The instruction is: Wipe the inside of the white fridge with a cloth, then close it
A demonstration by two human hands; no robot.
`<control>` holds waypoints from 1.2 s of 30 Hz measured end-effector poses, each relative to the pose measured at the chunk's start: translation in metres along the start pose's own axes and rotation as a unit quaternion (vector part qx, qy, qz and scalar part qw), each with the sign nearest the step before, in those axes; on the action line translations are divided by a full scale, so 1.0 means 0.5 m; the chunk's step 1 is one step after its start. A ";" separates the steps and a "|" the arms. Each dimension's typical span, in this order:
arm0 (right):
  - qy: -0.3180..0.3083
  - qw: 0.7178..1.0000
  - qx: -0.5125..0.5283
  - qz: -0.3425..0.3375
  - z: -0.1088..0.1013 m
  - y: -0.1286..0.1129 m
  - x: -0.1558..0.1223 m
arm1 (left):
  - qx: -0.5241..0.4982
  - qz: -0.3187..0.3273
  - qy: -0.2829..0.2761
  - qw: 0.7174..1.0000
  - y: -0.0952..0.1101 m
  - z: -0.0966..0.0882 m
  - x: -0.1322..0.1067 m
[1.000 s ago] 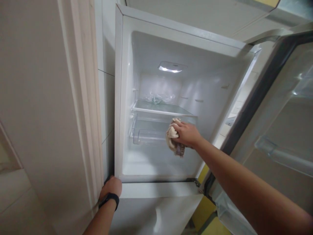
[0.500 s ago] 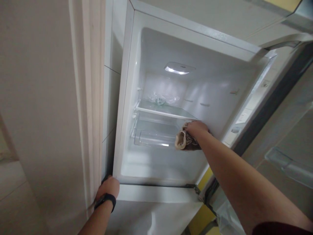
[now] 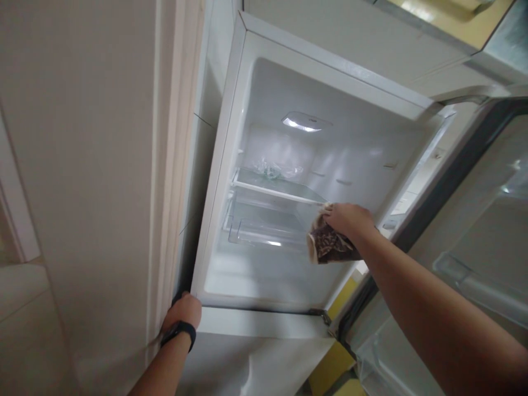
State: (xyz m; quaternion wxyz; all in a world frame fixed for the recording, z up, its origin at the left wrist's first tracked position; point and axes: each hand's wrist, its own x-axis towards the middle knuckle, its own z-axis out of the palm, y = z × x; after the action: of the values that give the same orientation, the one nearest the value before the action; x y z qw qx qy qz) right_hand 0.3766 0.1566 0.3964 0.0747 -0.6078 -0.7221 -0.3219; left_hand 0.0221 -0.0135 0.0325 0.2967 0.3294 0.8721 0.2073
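Observation:
My right hand [image 3: 348, 220] is closed on a folded brown patterned cloth [image 3: 336, 245] with a cream edge. It holds the cloth inside the open fridge [image 3: 247, 286], near the right side and by the front end of the glass shelf [image 3: 284, 187]. At the fridge's lower left edge is my left hand [image 3: 184, 312], with a dark band on its wrist. Its fingers are hidden in the gap between the fridge and the door frame. A crumpled clear plastic bag [image 3: 272, 168] lies on the shelf.
The fridge door [image 3: 470, 220] stands open on the right, with clear door bins [image 3: 474, 275]. Under the shelf sits a clear drawer [image 3: 264, 234]. A light [image 3: 305, 122] glows inside. A pale door frame [image 3: 177, 165] stands close on the left; a yellow cabinet [image 3: 454, 19] is above.
My right hand has drawn the cloth a little to the right and toward me, showing more of its brown pattern. The view has shifted slightly. My left hand stays at the fridge's edge.

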 end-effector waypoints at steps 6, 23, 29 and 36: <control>0.161 0.983 0.082 -0.022 0.016 -0.006 0.039 | -0.008 0.007 0.001 1.000 0.002 0.000 -0.004; 0.192 0.908 0.281 -0.245 -0.096 -0.429 0.093 | 0.011 -0.004 0.000 1.000 0.019 -0.007 -0.013; 0.201 0.855 0.352 -0.324 -0.080 -0.429 0.094 | 0.016 -0.001 0.013 1.000 0.007 0.008 0.008; 0.155 0.932 0.257 -0.203 -0.022 -0.285 0.098 | 0.019 0.012 0.013 1.000 0.000 0.007 0.004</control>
State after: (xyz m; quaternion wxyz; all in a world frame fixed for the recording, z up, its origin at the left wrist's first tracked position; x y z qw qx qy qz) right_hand 0.2293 0.1835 0.3759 0.2729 -0.3507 -0.8675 -0.2237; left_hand 0.0230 -0.0116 0.0290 0.2762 0.3428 0.8756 0.1990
